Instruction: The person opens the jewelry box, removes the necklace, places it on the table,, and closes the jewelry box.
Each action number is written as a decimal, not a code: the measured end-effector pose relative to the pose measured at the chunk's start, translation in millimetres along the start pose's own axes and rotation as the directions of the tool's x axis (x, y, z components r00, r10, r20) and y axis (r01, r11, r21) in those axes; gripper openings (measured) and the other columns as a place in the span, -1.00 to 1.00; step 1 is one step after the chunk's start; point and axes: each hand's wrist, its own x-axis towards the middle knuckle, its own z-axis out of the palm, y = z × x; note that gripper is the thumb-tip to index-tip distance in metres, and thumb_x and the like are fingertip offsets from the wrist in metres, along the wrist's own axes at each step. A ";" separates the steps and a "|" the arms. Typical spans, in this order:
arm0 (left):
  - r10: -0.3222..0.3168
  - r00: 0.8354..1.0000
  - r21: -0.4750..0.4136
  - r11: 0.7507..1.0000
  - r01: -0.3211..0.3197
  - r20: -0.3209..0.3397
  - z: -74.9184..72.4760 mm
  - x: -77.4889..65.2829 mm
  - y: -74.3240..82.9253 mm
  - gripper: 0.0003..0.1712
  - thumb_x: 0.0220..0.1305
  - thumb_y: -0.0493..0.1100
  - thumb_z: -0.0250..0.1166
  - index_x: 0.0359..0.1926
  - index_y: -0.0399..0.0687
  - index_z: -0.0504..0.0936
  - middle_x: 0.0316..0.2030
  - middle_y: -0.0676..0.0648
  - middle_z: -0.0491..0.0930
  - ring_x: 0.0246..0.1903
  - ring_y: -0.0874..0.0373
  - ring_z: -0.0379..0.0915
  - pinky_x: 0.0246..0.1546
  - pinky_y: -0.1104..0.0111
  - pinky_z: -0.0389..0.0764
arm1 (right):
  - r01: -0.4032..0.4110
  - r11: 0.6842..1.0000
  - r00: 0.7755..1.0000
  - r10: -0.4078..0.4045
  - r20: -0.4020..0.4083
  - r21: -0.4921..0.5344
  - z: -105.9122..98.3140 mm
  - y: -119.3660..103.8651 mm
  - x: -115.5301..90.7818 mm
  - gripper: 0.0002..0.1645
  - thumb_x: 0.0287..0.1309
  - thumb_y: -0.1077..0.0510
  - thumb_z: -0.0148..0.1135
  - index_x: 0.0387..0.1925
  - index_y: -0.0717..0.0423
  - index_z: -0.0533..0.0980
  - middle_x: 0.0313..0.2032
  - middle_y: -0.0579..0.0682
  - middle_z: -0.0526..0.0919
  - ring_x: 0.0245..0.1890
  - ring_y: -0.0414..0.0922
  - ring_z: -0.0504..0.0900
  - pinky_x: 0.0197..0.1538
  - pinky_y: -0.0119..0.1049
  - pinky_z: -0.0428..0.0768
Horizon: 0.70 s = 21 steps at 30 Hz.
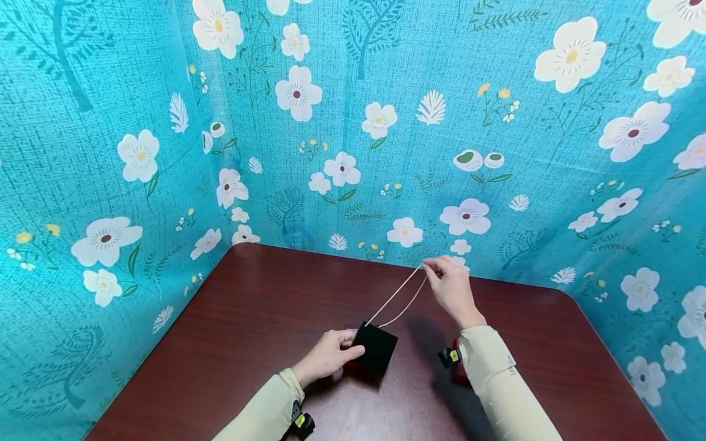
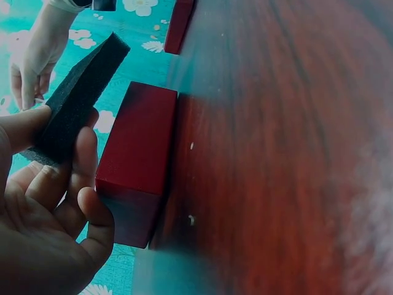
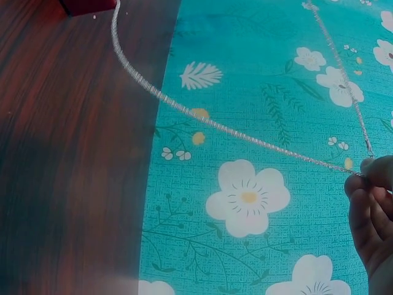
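Note:
My left hand (image 1: 328, 354) grips a square black foam pad (image 1: 377, 349) by its left edge, thumb on top and fingers below, as the left wrist view also shows. A thin silver chain necklace (image 1: 393, 297) runs up from the pad's far edge to my right hand (image 1: 449, 285). There the thumb and forefinger pinch the chain, and its two strands (image 3: 245, 136) meet at the fingertips in the right wrist view. The pad is tilted, held over a dark red box (image 2: 138, 138) on the table, which it mostly hides in the head view.
A second red box (image 1: 460, 372) lies on the table, partly covered by my right forearm. The dark reddish-brown wooden table (image 1: 281, 288) ends at a blue flowered cloth (image 1: 342, 202), which hangs behind and along both sides.

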 end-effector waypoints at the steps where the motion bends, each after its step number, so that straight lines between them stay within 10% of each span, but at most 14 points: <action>1: -0.003 1.000 0.001 1.000 0.003 -0.001 -0.1 -0.1 0.2 -0.55 0.25 -0.09 0.27 -0.61 -0.07 0.20 -0.72 0.16 0.13 -0.71 0.38 0.01 -0.60 0.49 0.15 | 0.006 1.000 1.000 -0.006 -0.004 0.001 -0.4 0.6 0.1 -0.88 0.10 0.32 0.30 -0.28 0.20 0.66 -0.43 0.00 0.60 -0.51 -0.20 0.49 -0.47 -0.25 0.48; 21: 0.023 1.000 0.011 1.000 -0.023 0.000 -1.8 0.2 -0.4 -0.52 0.25 -0.08 0.26 -0.61 -0.10 0.17 -0.71 0.18 0.09 -0.70 0.37 -0.02 -0.59 0.49 0.14 | -0.029 0.999 0.999 0.028 -0.023 -0.020 -8.2 6.7 3.4 -0.89 0.11 0.30 0.30 -0.29 0.20 0.67 -0.46 0.00 0.58 -0.49 -0.13 0.47 -0.42 -0.20 0.42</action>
